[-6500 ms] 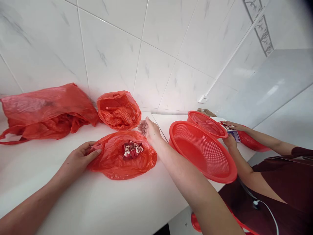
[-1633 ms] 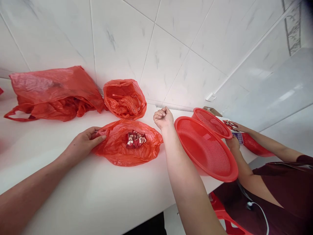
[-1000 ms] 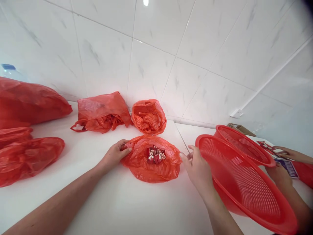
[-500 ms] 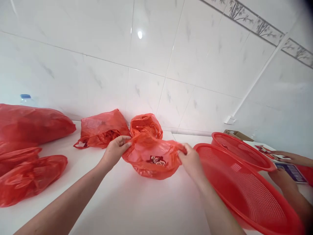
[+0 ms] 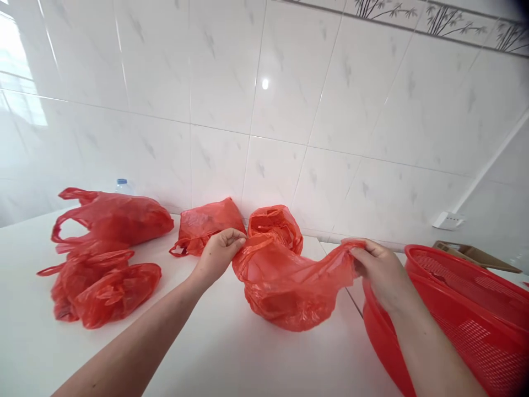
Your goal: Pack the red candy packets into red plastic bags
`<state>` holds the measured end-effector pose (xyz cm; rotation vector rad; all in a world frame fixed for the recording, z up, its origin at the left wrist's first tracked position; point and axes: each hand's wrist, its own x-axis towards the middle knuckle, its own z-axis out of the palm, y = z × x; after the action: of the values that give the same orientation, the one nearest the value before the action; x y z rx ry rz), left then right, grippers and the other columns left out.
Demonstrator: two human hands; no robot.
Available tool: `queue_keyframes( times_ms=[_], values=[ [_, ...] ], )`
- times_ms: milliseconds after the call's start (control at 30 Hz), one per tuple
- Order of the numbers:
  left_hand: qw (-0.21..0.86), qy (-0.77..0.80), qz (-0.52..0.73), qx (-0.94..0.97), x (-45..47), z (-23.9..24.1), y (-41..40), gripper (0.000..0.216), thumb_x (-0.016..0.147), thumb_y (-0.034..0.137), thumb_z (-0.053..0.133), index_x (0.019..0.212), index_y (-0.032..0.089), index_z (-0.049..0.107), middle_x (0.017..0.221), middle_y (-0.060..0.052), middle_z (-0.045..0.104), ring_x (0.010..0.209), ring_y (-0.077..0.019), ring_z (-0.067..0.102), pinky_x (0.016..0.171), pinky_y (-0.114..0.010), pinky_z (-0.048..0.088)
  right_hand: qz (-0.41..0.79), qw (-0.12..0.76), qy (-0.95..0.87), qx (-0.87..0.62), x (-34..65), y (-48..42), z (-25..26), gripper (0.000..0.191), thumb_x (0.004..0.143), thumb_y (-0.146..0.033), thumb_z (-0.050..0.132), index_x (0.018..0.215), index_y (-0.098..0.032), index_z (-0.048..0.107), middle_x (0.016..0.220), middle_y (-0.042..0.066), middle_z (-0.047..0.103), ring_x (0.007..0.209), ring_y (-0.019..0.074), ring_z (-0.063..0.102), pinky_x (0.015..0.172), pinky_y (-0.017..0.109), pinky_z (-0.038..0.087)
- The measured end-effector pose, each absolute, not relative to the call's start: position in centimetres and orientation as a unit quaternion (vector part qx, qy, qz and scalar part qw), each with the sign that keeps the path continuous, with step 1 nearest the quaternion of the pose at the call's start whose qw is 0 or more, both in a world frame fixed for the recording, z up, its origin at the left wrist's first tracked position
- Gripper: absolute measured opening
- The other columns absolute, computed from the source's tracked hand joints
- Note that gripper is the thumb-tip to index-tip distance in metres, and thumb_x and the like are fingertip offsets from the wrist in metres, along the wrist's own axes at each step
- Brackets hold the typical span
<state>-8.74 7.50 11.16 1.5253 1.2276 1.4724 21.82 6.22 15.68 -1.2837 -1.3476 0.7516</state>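
Note:
A red plastic bag [image 5: 285, 284] hangs between my two hands just above the white counter [image 5: 231, 358]. My left hand [image 5: 219, 255] is closed on the bag's left edge. My right hand [image 5: 378, 270] is closed on its right edge and pulls it taut toward the red baskets. The bag's bottom sags and touches the counter. The small red wrapped pieces seen inside it earlier are hidden by the plastic now.
Two nested red mesh baskets [image 5: 467, 309] sit at the right. Behind the held bag lie an open red bag [image 5: 275, 223] and a flatter one [image 5: 204, 223]. More red bags [image 5: 103, 253] lie at the left, with a bottle cap [image 5: 121, 182] behind them. A brown box [image 5: 475, 255] stands by the wall.
My right hand has taken hold of the bag's right edge and both hands have lifted and stretched the bag. The view has swung left; the other person's hands have left the picture.

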Motion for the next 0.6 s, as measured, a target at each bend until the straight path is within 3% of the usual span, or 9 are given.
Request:
queue_keyframes(
  times_ms=[67,133,200,267,333,433,600],
  values=[
    [0.372,0.455,0.556,0.588,-9.2,10.6,7.0,0.035,0.079,0.052,0.057,0.092,0.020,0.062,0.079,-0.003,0.067,0.070,-0.0187,0.061,0.063,-0.030,0.049,0.390,0.579,-0.553,-0.455,21.7,5.9,14.2,0.043,0.071,-0.045,0.066,0.109,-0.026,0.063,0.101,0.008,0.067,0.085,0.0234,0.063,0.067,0.036,0.052],
    [0.408,0.420,0.536,0.608,-10.3,9.7,6.6,0.047,0.081,0.057,0.053,0.114,0.022,0.055,0.099,-0.007,0.067,0.084,-0.0215,0.063,0.072,-0.033,0.051,0.397,0.609,-0.561,-0.396,21.4,5.7,12.2,0.065,0.065,-0.053,0.070,0.124,-0.030,0.054,0.131,0.011,0.054,0.115,0.0289,0.054,0.087,0.043,0.049],
    [0.426,0.389,0.505,0.642,-11.7,8.4,6.4,0.065,0.078,0.060,0.056,0.132,0.027,0.040,0.125,-0.012,0.056,0.105,-0.0257,0.058,0.084,-0.037,0.049,0.364,0.620,-0.579,-0.385,21.2,5.5,9.8,0.088,0.057,-0.059,0.074,0.134,-0.032,0.043,0.145,0.011,0.039,0.131,0.0305,0.038,0.100,0.046,0.040],
    [0.427,0.389,0.464,0.671,-12.9,6.9,6.5,0.081,0.073,0.061,0.062,0.140,0.031,0.029,0.144,-0.013,0.039,0.125,-0.0293,0.044,0.094,-0.041,0.044,0.348,0.610,-0.581,-0.411,20.9,5.5,7.4,0.105,0.051,-0.061,0.077,0.142,-0.032,0.031,0.150,0.011,0.031,0.136,0.0304,0.031,0.105,0.047,0.034],
    [0.430,0.408,0.418,0.688,-13.4,5.6,6.8,0.088,0.071,0.059,0.066,0.144,0.033,0.023,0.152,-0.012,0.027,0.136,-0.0305,0.030,0.102,-0.045,0.037,0.343,0.599,-0.550,-0.470,20.5,5.6,5.6,0.109,0.053,-0.059,0.076,0.145,-0.031,0.024,0.151,0.011,0.028,0.137,0.0302,0.030,0.106,0.047,0.033],
    [0.441,0.427,0.373,0.696,-12.4,4.3,7.5,0.095,0.070,0.055,0.070,0.147,0.032,0.019,0.155,-0.012,0.018,0.141,-0.0314,0.019,0.108,-0.050,0.028,0.309,0.602,-0.485,-0.554,19.9,6.0,4.2,0.100,0.062,-0.053,0.073,0.145,-0.027,0.023,0.150,0.010,0.030,0.136,0.0295,0.032,0.105,0.044,0.036],
    [0.474,0.370,0.399,0.692,-8.4,3.9,9.1,0.098,0.067,0.054,0.073,0.147,0.033,0.021,0.157,-0.009,0.013,0.142,-0.0346,0.017,0.110,-0.052,0.023,0.197,0.608,-0.493,-0.590,19.7,6.1,2.1,0.094,0.071,-0.049,0.067,0.147,-0.028,0.016,0.154,0.008,0.020,0.139,0.0306,0.024,0.111,0.047,0.028]
  ],
)
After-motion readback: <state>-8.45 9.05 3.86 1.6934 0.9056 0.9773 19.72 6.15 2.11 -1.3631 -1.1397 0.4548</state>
